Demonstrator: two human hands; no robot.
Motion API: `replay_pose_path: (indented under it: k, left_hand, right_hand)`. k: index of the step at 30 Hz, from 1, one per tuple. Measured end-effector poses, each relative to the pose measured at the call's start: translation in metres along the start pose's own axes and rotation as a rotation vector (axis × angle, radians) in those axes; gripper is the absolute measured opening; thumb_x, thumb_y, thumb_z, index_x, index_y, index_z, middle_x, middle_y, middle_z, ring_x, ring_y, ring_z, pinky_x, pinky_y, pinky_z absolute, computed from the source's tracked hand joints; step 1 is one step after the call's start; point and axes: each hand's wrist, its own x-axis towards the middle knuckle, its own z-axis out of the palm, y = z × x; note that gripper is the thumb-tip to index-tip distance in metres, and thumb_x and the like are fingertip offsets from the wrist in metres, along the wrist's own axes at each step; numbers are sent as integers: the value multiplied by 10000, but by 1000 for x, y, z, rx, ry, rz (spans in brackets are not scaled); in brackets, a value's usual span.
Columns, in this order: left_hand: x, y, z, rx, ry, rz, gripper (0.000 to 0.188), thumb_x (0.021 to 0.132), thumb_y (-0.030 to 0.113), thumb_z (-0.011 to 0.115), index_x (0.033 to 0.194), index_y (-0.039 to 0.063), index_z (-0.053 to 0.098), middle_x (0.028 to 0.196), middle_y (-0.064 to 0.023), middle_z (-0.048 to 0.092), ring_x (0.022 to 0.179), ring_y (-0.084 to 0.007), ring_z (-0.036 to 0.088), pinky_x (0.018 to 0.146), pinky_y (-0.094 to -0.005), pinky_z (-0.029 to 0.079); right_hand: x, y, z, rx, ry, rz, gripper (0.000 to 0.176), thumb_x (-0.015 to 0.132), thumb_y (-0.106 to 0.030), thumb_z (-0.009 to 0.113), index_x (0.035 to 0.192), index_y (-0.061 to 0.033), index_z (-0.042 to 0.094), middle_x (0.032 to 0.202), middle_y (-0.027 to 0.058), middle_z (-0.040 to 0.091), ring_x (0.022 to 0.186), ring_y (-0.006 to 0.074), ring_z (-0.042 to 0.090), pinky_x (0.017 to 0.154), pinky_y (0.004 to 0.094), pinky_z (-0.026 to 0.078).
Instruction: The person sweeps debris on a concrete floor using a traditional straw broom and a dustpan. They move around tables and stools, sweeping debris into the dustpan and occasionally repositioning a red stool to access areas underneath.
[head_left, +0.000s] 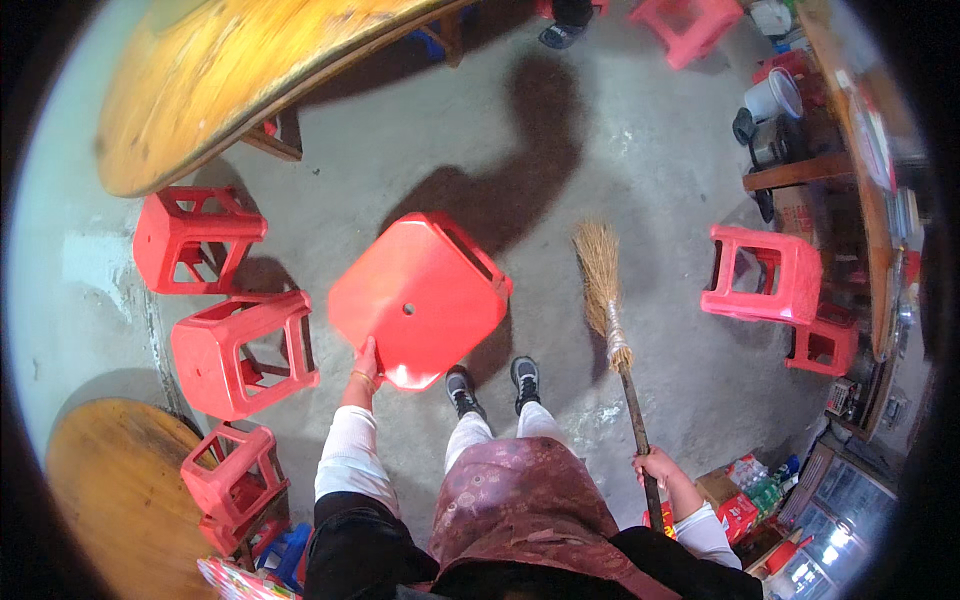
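My left hand (367, 363) grips the near corner of a red plastic stool (427, 300). Its square seat, with a small hole in the middle, faces up towards me and looks to be off the floor. My right hand (657, 466) is closed around the wooden handle of a straw broom (600, 277). The broom's bristles point away from me, and its shadow lies beside it on the concrete floor (660, 172). Both of my shoes stand on the floor just behind the held stool.
More red stools (232, 352) line the left, by a round wooden tabletop (120, 480). A long wooden table (247, 67) is at far left. To the right stand a red stool (765, 274) and a cluttered wooden shelf (802, 172). Another person's shoe (561, 35) shows at the top.
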Motion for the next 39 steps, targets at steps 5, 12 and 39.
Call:
replay_pose_path:
  k: [5,12,39]
  left_hand:
    - [8,34,55,347,-83,-60,436,795,311,478,1160,156,295,1057,-64,490,877,-223,525,676,-481,436]
    - [-55,55,252,1035,-544,454,572,747,324,526,1222,80,322,1074,-130,502,988,-226,472,828,-304,372]
    - [-129,93,303,940,-425,228,300,808,217,453,1052,44,460,840,-98,561,700,-196,549,585,-283,444]
  right_hand:
    - [-2,-5,-2,-68,4,40,96,659,-29,491,587,-43,429,484,40,412,363,159,432,325,313,387]
    - [-31,38,7,74,141,76,66,684,-45,508,689,-59,444,506,38,409,376,161,421,328,306,366]
    - [-99,45,-130,412,13,-476,153,743,-177,491,777,-73,597,635,42,559,621,156,540,604,305,440]
